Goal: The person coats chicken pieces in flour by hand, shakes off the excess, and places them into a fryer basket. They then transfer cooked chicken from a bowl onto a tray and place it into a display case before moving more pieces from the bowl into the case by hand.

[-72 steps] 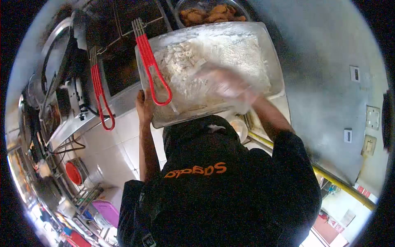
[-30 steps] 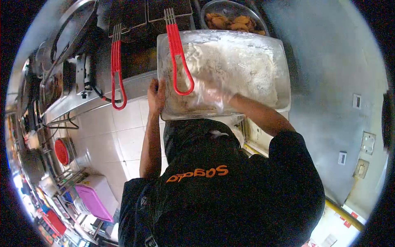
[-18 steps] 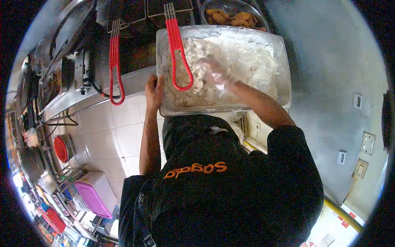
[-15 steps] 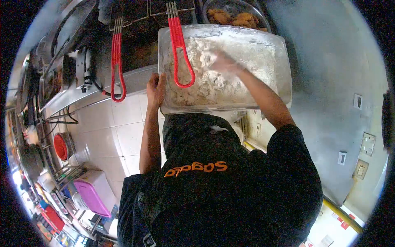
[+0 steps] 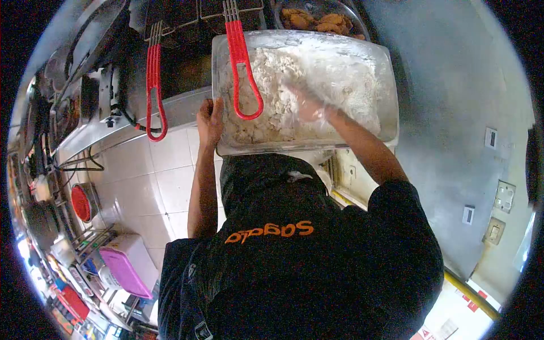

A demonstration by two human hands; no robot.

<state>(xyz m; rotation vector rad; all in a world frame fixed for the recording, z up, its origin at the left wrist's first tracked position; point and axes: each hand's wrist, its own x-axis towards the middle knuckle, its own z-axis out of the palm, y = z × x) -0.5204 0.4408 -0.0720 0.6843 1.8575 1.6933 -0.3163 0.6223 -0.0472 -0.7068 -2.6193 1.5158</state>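
A clear rectangular tub [image 5: 391, 127] holds white flour [image 5: 345, 73] with floury lumps [image 5: 272, 68], mostly in its left half. My left hand [image 5: 210, 122] grips the tub's left edge near the front corner. Over the middle of the tub, at the flour, is my right hand [image 5: 309, 105], blurred by motion, so its fingers cannot be made out. A red basket handle [image 5: 238, 51] reaches over the tub's left part.
Another red-handled fryer basket [image 5: 153, 90] hangs over the counter edge at the left. Behind the tub stands a bowl with browned fried pieces [image 5: 334, 24]. A metal panel [image 5: 442, 102] rises at the right. Below lie floor tiles [image 5: 170, 187].
My right hand has moved slightly right and down over the flour, and the lumps beneath it are rearranged. My left hand stays on the tub's edge. The whole view has shifted slightly.
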